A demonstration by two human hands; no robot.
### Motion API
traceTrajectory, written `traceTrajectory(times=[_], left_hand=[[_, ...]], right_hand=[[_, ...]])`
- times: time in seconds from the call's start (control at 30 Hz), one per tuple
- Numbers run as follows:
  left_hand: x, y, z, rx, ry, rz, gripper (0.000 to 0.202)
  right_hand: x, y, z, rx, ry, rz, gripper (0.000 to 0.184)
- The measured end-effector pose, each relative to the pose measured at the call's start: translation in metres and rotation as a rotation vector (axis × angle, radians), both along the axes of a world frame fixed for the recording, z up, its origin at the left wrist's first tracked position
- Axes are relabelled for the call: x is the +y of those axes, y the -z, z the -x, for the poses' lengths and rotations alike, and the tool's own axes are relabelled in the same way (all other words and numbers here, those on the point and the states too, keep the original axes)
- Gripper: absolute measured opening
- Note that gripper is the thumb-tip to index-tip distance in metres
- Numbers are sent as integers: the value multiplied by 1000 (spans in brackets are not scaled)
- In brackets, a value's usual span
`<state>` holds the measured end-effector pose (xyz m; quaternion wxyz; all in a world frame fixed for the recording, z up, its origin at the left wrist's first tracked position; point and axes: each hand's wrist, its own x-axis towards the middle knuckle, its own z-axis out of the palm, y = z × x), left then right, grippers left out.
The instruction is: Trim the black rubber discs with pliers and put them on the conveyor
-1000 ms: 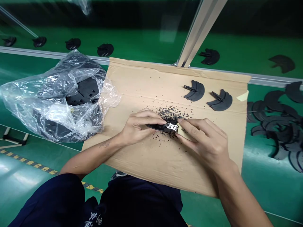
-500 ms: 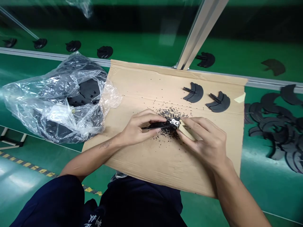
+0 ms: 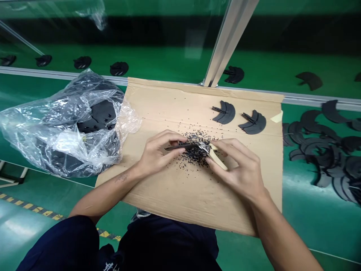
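Observation:
My left hand (image 3: 158, 152) pinches a thin black plastic part (image 3: 177, 147) edge-on above a sheet of cardboard (image 3: 175, 192). My right hand (image 3: 239, 169) is closed round small cutting pliers (image 3: 211, 152) with pale handles, their metal jaws at the right end of the part. A heap of tiny black trimmings (image 3: 196, 150) lies on the cardboard beneath both hands.
Two black fan-shaped parts (image 3: 225, 112) (image 3: 254, 122) lie on the cardboard's far right. A clear plastic bag (image 3: 64, 124) of black parts sits to the left. A pile of black parts (image 3: 324, 146) lies on the green surface at right. More parts (image 3: 119, 68) rest on the belt beyond the metal rail (image 3: 310, 98).
The pliers' jaws have shifted along the part's end and my hands have turned slightly. The view has drifted, so the cardboard sits a little lower and further left.

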<state>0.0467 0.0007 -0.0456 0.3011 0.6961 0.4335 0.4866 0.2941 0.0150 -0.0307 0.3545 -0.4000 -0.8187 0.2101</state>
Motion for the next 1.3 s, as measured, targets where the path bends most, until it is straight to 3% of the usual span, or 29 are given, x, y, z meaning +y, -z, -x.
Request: traceTrajectory(times=[0.13, 0.2, 0.37, 0.5, 0.6, 0.73, 0.83, 1.3], left_hand=[[-2, 6, -3, -162, 2, 68, 17], [-2, 7, -5, -159, 33, 46, 15], [-2, 6, -3, 70, 85, -107, 27], [2, 6, 2, 145, 127, -136, 29], [2, 6, 3, 117, 111, -109, 32], [0, 8, 2, 83, 140, -87, 37], [-2, 9, 1, 77, 174, -98, 40], [-3, 7, 1, 60, 252, -128, 42]], right_hand=[[-4, -5, 5, 162, -140, 226, 29], [-6, -2, 8, 156, -206, 184, 31], [-13, 4, 11, 26, -258, -112, 37], [-11, -4, 6, 151, -329, 8, 39], [-6, -7, -2, 222, -231, 28, 43], [3, 1, -10, -11, -41, -145, 48], [6, 7, -11, -134, -76, -207, 44], [6, 0, -10, -203, -114, -291, 34]])
